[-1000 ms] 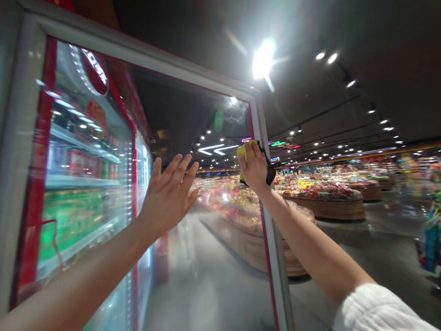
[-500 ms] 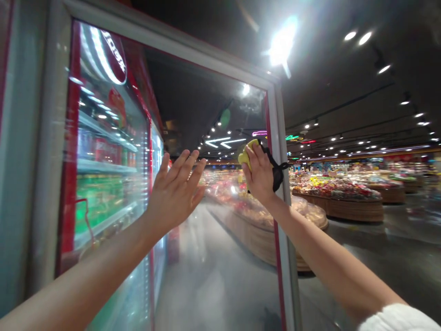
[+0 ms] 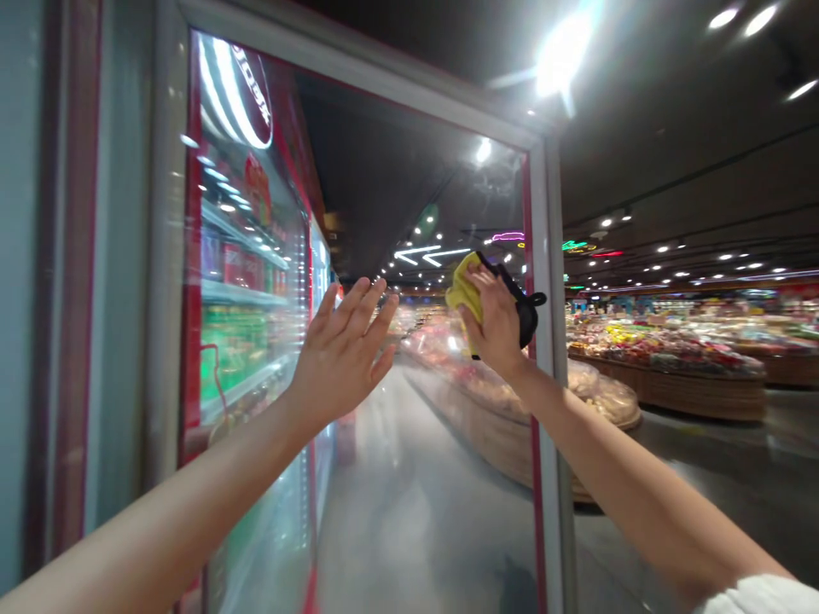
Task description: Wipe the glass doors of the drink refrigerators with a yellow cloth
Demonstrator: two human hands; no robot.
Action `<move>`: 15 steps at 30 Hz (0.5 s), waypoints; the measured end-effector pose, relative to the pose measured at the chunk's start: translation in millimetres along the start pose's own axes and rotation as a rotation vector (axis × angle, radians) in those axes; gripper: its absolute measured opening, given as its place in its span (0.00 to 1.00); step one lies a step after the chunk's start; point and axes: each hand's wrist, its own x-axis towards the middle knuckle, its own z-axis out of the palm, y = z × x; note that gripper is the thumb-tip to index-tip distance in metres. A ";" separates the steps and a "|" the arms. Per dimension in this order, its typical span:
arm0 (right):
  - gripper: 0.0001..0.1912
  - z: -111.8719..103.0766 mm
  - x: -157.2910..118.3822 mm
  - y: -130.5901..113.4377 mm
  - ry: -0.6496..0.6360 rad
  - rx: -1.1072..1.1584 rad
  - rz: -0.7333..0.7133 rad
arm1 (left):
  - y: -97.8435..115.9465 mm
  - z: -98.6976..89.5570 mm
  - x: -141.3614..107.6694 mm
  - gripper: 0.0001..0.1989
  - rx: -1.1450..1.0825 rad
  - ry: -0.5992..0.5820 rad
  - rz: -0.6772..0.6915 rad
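Observation:
A framed glass door (image 3: 547, 256) stands open in front of me, its pane streaked and hazy in places. My left hand (image 3: 345, 358) is spread, fingers stretched out and palm towards the glass; whether it touches the pane I cannot tell. Near the door's right edge my right hand (image 3: 496, 324) holds a yellow and black cloth (image 3: 466, 294) flat against the glass. The cloth's black side and a small loop stick out to the right of the fingers. Part of the cloth is hidden under the hand.
Through the glass, a red drinks cooler (image 3: 243, 273) with lit shelves of bottles and cans shows on the left. Wood-sided display islands (image 3: 671, 388) heaped with packaged goods stand on the right. Grey floor (image 3: 377, 512) runs between. Bright lamps (image 3: 566, 60) hang overhead.
The view has turned left, so the door and cooler sit further right. The cloth shows more of its yellow side beneath my right hand. My left hand stays spread before the glass.

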 end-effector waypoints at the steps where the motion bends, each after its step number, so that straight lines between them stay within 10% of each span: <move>1: 0.23 -4.1 -8.0 -3.7 -0.053 0.028 -0.050 | -0.9 -1.6 -0.5 0.31 0.001 -0.002 0.003; 5: 0.20 -14.4 -14.0 11.0 -0.081 0.067 -0.089 | -6.6 -8.6 -5.6 0.31 0.011 -0.001 0.021; 11: 0.23 17.2 55.8 3.5 0.075 -0.051 0.201 | -6.6 -8.2 -9.2 0.33 0.059 -0.005 0.024; 15: 0.23 12.8 52.9 -15.0 -0.080 0.043 -0.070 | -11.1 -13.8 -11.6 0.33 0.075 -0.011 0.035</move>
